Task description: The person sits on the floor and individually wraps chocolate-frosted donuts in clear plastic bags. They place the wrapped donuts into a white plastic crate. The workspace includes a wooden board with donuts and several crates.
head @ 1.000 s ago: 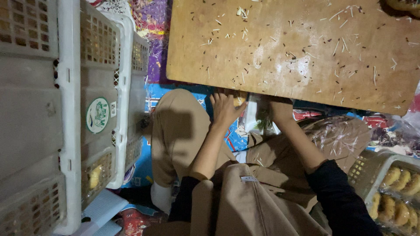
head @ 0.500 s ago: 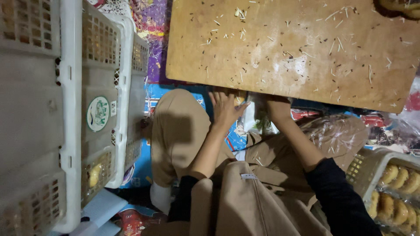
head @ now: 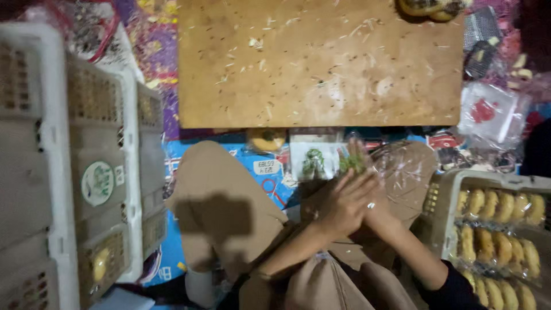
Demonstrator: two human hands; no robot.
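Both hands have drawn back from the board's near edge to the lap since the earlier frame. Left hand [head: 338, 201] lies flat, fingers extended, pressed over right hand [head: 373, 215], whose fingers are covered; cannot tell its grip. Between them, a clear crinkled plastic wrapper with green print [head: 351, 162] pokes out at the fingertips; contents not visible. Judgement: pressing evenly, palms aligned, should keep the wrapper from slipping. Right: pale plastic crate of wrapped yellow pastries [head: 445, 201]. Left: stacked white slotted crates [head: 57, 172]. Beyond: crumb-strewn brown wooden board [head: 321, 63].
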